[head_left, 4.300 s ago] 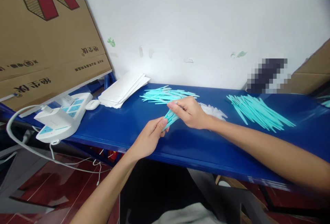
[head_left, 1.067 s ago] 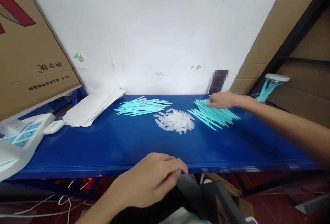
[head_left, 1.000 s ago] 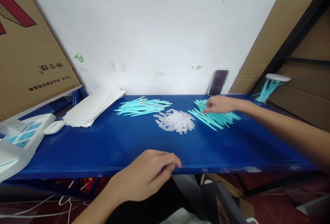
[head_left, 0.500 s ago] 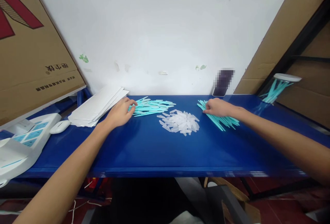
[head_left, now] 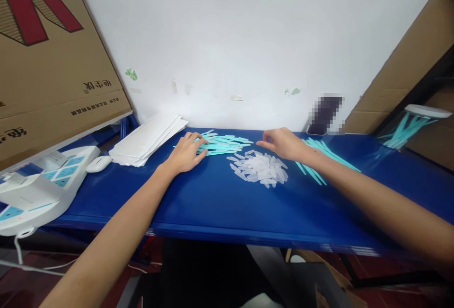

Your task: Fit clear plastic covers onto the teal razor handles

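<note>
My left hand rests on the left end of a heap of thin turquoise sticks, its fingers apart. To the right, my right hand hovers behind a heap of small translucent white caps. Its thumb points left, apart from the curled fingers, and I see nothing between them. Partly covered by that hand and forearm, a second group of turquoise sticks lies on the blue table.
White paper sheets or envelopes lie at the left, near a white case and a power strip. A phone leans on the wall. A clear container of turquoise sticks stands far right. Cardboard rises at the left.
My right hand has left the right-hand sticks and moved left toward the middle, its thumb now apart. My left hand has shifted further over the left heap. The view has turned slightly left.
</note>
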